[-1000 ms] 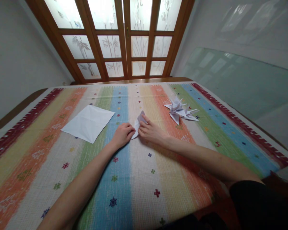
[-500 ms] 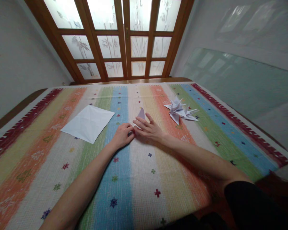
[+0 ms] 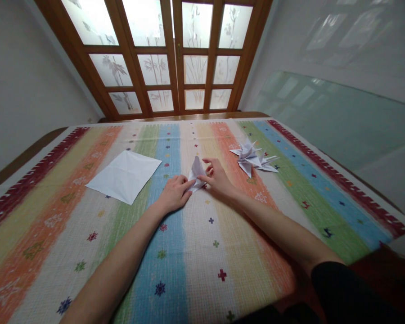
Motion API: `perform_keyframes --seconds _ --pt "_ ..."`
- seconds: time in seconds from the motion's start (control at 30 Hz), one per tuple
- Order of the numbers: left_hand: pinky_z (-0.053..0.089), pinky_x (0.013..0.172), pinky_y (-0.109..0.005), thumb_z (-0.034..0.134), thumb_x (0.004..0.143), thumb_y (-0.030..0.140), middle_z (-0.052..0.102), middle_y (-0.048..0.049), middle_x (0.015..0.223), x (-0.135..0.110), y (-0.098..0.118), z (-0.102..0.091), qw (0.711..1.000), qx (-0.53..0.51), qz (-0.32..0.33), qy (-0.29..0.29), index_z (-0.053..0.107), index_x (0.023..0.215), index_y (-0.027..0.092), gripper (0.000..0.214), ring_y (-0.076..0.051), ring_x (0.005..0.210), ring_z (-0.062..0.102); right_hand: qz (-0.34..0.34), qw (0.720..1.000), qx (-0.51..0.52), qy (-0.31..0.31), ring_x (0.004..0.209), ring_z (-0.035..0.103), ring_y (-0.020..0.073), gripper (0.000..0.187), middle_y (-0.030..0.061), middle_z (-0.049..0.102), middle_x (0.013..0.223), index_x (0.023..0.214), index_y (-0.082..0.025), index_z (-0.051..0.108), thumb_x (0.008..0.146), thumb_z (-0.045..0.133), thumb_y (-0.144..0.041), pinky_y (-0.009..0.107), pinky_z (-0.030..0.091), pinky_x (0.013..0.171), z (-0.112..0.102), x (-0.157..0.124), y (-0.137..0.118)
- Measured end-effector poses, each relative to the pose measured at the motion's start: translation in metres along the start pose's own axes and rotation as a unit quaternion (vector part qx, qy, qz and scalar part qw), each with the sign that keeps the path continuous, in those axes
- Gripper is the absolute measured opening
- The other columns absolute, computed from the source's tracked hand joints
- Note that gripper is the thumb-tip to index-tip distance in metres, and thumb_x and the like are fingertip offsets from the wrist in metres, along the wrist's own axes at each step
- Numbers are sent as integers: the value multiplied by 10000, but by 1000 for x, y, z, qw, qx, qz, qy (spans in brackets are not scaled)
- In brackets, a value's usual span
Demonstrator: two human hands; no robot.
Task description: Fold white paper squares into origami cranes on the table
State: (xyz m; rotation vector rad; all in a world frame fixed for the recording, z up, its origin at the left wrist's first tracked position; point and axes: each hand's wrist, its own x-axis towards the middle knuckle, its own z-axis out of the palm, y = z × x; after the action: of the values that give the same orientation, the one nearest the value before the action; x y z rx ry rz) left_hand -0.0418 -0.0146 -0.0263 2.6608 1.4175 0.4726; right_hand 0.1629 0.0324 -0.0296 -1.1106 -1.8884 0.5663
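A small folded piece of white paper [image 3: 196,169] stands between my hands at the middle of the table, with one flap pointing up and away. My left hand [image 3: 176,192] pinches its near left side, thumb and index finger on the paper. My right hand [image 3: 218,179] is at its right side, thumb against the paper and fingers curled; whether those fingertips grip a flap is hard to make out. The thumbs and fingers hide part of the lower folds.
A creased white paper square [image 3: 124,176] lies flat to the left. Several folded paper cranes [image 3: 251,157] sit in a cluster to the right. A striped tablecloth [image 3: 202,252] covers the table. Wooden doors with frosted panes [image 3: 175,58] stand beyond the far edge.
My right hand has turned from spread fingers over the paper to a curled grasp at its right side. More of the folded paper shows now, and my left fingers have moved onto it.
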Motion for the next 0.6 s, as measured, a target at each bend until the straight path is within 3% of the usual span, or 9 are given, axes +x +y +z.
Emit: perform_keyframes --seconds 0.17,0.23,0.37,0.5,0.6 --pt "442 882 -411 500 891 297 596 -93 1101 -1 1 1 1000 12 -7 -4 561 1292 258 407 -258 1002 551 -15 997 -77 16 792 553 183 379 98 574 1115 1180 -186 526 852 641 -338 340 482 746 9 8 -4" --pt "429 926 -445 509 883 289 565 -125 1221 -1 2 2 1000 14 -10 6 506 1350 229 471 -286 1086 535 -34 994 -100 24 829 568 200 336 95 585 1102 1168 -198 539 881 605 -360 341 482 757 10 10 -4" --pt "319 1079 -496 510 873 261 346 -153 1511 -3 2 3 999 11 11 42 376 1437 181 585 -320 1335 370 -68 990 -117 43 880 591 223 329 103 592 1099 1157 -201 555 910 557 -418 347 488 769 15 12 -3" --pt "265 1128 -491 475 885 213 344 -103 1535 -5 1 5 998 23 51 21 482 1363 227 477 -304 1397 306 -51 992 -106 43 870 594 224 331 121 584 1107 1155 -182 561 917 543 -410 356 490 756 17 10 2" --pt "255 1131 -507 440 900 203 354 -80 1538 -4 2 6 998 40 54 -8 488 1369 253 475 -312 1411 296 -52 998 -41 9 824 577 199 390 117 578 1118 1189 -181 544 882 592 -416 336 490 712 14 7 8"
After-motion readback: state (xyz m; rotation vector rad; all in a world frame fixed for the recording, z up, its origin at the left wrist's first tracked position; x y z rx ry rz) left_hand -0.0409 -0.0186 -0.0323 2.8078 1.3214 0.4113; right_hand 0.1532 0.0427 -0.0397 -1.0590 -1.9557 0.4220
